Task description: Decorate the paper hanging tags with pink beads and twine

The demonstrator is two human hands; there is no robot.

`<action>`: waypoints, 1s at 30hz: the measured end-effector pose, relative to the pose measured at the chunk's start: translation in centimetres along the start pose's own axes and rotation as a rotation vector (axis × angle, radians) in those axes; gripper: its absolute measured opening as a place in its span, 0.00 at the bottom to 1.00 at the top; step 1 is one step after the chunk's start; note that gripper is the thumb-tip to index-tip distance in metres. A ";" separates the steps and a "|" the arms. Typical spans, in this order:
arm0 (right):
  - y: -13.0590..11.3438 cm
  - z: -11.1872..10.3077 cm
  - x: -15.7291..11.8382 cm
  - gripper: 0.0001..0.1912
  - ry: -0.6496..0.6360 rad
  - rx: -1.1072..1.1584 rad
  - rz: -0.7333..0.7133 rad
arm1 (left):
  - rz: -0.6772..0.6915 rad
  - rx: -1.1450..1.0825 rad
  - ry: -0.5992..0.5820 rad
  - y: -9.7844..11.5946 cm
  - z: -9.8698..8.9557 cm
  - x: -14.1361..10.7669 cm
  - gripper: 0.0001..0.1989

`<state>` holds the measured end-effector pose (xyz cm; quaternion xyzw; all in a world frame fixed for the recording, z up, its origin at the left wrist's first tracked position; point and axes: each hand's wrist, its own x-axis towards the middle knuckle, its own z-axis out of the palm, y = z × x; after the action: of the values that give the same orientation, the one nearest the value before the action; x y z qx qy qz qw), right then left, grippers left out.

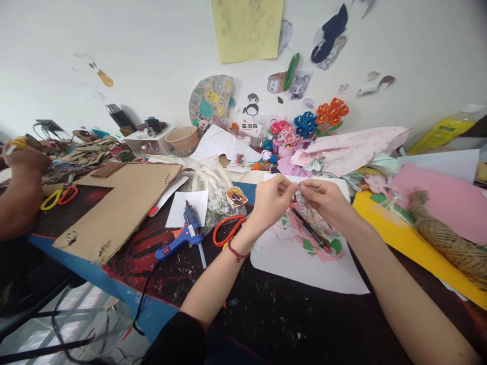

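Right in front of you, a small, pale printed piece [300, 199] — its outline partly hidden — is pinched between thumb and fingers of your left hand [274, 197] and your right hand [327, 201], above a smooth white paper sheet [312, 276]. Beneath it lie flat pink-and-green paper scraps [306, 245] and a slim dark pen [310, 229]. Leftward rests a blue plastic glue gun [187, 237]; rightward, a coarse, tan twine bundle [445, 241].

A white wall [152, 45] bearing paper cutouts [300, 86] stands behind a dark, blue-edged table [274, 299] above glossy floor [85, 310].
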<state>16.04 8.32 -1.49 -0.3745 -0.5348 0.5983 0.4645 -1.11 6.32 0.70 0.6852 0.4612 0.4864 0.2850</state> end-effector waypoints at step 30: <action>0.0 -0.3 0.0 0.16 0.037 -0.175 -0.048 | 0.032 0.234 0.047 -0.6 -0.1 -0.2 0.08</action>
<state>16.33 8.46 -1.53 -0.4117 -0.5853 0.5310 0.4538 -1.40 6.39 0.12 0.7094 0.5106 0.4496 0.1842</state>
